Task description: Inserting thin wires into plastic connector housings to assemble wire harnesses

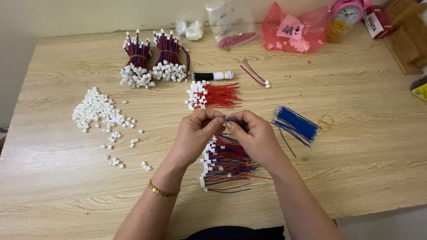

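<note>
My left hand point(195, 131) and my right hand point(251, 133) meet above the middle of a wooden table point(356, 146). Their fingertips pinch a small white connector with a thin wire point(224, 119) between them. Right below my hands lies a heap of red and blue wires with white connectors point(224, 166). A fan of red wires with white plugs point(213, 95) lies just beyond my hands. To the right of my right hand is a bundle of loose blue wires point(296, 124). A gold bracelet point(162, 191) is on my left wrist.
A pile of loose white connectors point(98, 113) spreads at the left. Two banded bundles of finished wires point(153, 60) stand further back. Plastic bags point(291, 29), a pink clock point(349, 11), a black wire roll point(211, 76) and a rubber band point(327, 121) lie at the back and right.
</note>
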